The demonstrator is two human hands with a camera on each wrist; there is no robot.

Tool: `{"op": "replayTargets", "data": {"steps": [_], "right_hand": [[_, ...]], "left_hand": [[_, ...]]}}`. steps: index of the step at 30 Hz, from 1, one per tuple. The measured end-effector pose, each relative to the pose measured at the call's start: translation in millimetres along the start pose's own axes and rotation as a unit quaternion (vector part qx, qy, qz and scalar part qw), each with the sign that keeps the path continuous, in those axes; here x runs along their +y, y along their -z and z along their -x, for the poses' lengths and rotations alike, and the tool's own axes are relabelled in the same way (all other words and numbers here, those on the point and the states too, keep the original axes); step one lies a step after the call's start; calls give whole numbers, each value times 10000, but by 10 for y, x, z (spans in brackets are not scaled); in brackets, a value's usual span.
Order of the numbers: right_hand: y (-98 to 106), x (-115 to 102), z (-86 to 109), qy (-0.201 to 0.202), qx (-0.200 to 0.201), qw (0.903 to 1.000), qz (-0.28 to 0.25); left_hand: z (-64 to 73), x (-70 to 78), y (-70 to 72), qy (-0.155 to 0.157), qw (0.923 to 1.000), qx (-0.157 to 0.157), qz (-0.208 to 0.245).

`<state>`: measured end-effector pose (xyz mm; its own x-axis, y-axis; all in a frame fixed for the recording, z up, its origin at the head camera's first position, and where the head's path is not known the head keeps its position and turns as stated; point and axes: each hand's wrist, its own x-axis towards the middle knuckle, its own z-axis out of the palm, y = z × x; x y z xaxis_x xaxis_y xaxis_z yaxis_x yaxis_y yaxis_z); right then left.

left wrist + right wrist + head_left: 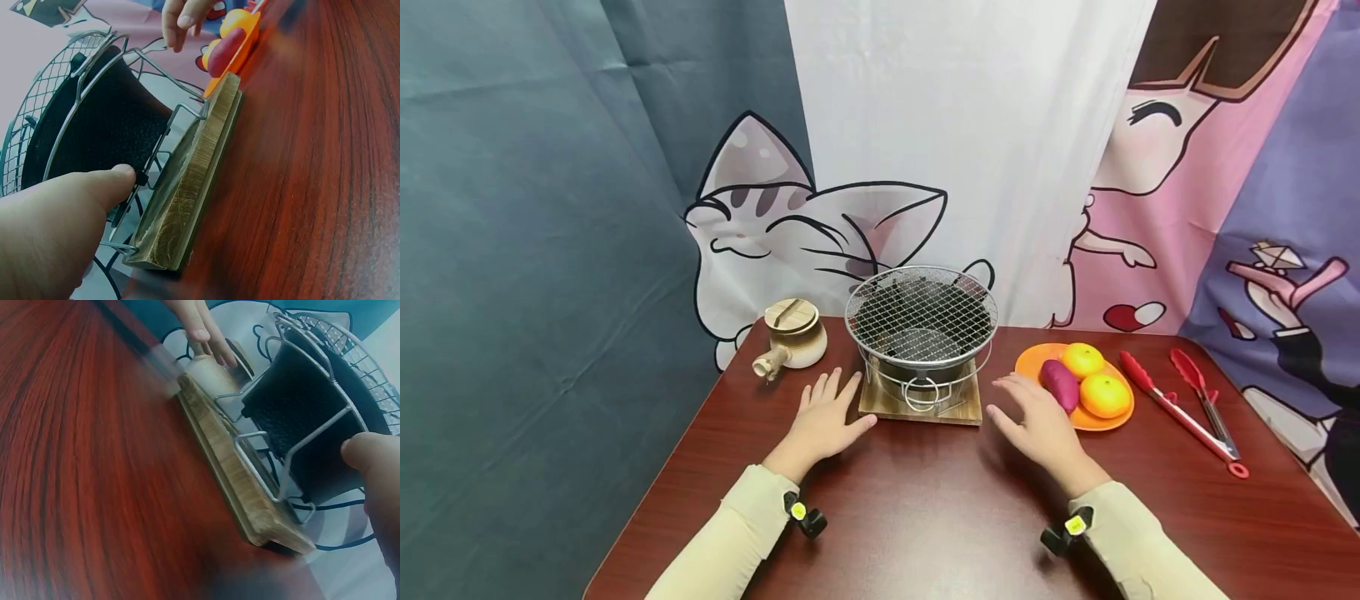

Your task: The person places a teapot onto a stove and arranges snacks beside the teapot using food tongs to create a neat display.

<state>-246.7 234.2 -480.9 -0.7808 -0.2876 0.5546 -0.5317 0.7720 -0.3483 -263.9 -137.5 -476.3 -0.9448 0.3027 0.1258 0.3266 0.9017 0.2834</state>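
Note:
A small tabletop grill stands at the back of the table, its black bowl (pixel 106 119) held in a wire frame and topped by a round wire mesh (pixel 923 312). Under it lies a wooden base (pixel 887 407). My left hand (pixel 826 419) is spread with straight fingers just left of the base, holding nothing. On the other side my right hand (pixel 1037 421) reaches forward, fingers extended, between the base and an orange plate (pixel 1093 423). That plate carries a purple sweet potato (pixel 1060 385) and two oranges (pixel 1103 395).
A lidded clay pot (pixel 797 343) with a side handle stands at the back left. Red-and-silver tongs (pixel 1187 417) lie spread at the right of the dark red table (pixel 917 517). A printed curtain (pixel 970 125) hangs behind the table.

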Motion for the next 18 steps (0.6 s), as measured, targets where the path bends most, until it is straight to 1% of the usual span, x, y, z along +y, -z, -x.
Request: {"op": "replayTargets", "data": {"steps": [3, 6, 8, 11, 13, 16, 18], "right_hand": [[-124, -39, 18, 357, 187, 9991, -112], [-272, -80, 13, 717, 264, 9969, -175], [-364, -103, 9, 934, 322, 9950, -140], [-485, -128, 11, 1163, 462, 9921, -21], [-540, -142, 23, 1180, 654, 9908, 99], [-585, -164, 41, 1125, 920, 9892, 204], [-603, -183, 48, 1105, 946, 9891, 228]], "left_hand": [[11, -10, -1, -83, 9992, 397, 68], [13, -52, 7, -140, 9969, 777, 64], [13, -89, 6, -136, 9956, 928, 56], [14, -143, -5, -58, 9947, 1029, 54], [16, -172, -2, 36, 9943, 1065, 56], [21, -204, 37, 112, 9926, 1209, 63], [28, -225, 86, 184, 9914, 1297, 39]]}}
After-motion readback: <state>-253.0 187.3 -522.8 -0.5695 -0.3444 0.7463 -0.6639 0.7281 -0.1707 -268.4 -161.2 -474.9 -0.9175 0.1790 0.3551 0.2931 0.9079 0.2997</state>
